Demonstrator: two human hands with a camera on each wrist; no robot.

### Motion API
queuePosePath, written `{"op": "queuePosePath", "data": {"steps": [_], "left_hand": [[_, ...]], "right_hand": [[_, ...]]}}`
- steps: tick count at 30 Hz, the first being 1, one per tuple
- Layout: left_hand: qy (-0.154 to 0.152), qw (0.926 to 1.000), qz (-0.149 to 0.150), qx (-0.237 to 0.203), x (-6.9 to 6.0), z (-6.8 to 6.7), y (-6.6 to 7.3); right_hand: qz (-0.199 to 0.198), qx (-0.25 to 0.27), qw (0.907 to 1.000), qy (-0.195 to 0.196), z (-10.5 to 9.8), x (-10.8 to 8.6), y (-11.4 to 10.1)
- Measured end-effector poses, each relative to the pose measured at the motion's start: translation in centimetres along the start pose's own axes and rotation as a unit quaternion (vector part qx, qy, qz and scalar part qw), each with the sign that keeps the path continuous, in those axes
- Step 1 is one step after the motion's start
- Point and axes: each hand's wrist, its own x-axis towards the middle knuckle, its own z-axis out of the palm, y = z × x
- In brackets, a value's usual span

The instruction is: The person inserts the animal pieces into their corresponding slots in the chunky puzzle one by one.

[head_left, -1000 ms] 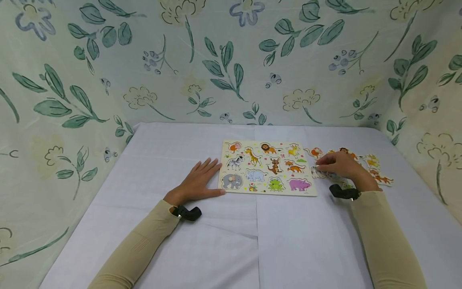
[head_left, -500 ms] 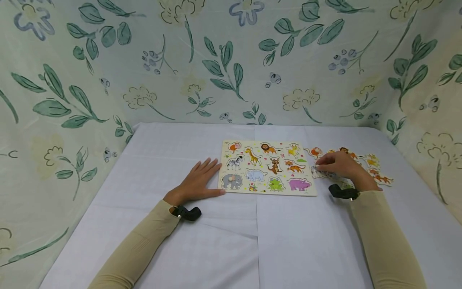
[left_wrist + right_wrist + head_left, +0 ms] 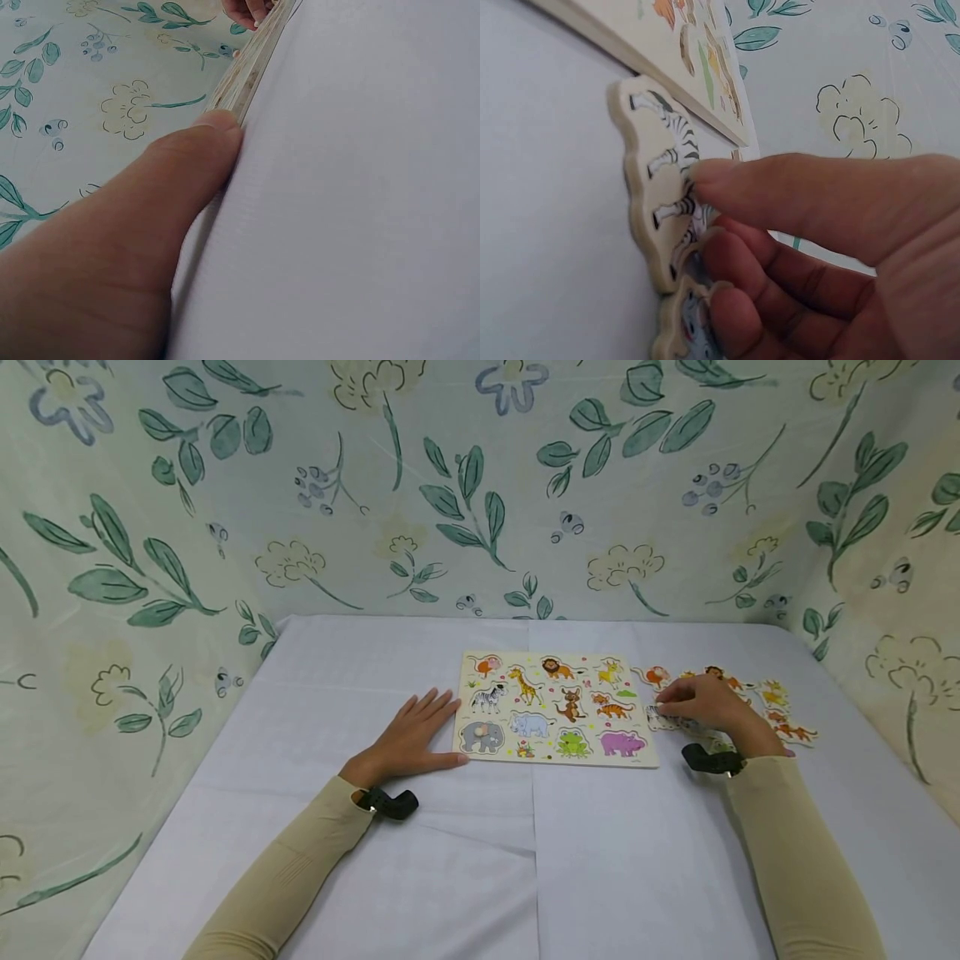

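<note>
A wooden animal puzzle board (image 3: 600,762) lies flat on the white cloth, printed with a giraffe, lion, frog, hippo and other animals. My left hand (image 3: 405,739) rests at its left side, fingers spread and thumb touching the near-left corner. In the left wrist view the thumb (image 3: 191,154) lies against the board's edge. Right of the board, my right hand (image 3: 708,706) pinches the zebra puzzle piece (image 3: 667,142) between thumb and curled fingers. That piece lies beside the board's right edge. A grey-blue puzzle piece (image 3: 692,330) sits under the lower fingers, partly hidden.
More loose animal pieces are grouped around the right hand, among them a monkey piece (image 3: 657,677), a tiger piece (image 3: 791,729) and a yellow animal piece (image 3: 772,695). My hand covers some. A floral curtain (image 3: 480,527) rises behind the table and along both sides.
</note>
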Motion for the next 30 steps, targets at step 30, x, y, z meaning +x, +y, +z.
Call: {"op": "queuePosePath", "data": {"steps": [30], "left_hand": [[0.002,1.0000,-0.003,0.002,0.00,0.30,-0.11]], "right_hand": [[-0.012,-0.019,0.9995,0.021,-0.01,-0.33,-0.40]]}}
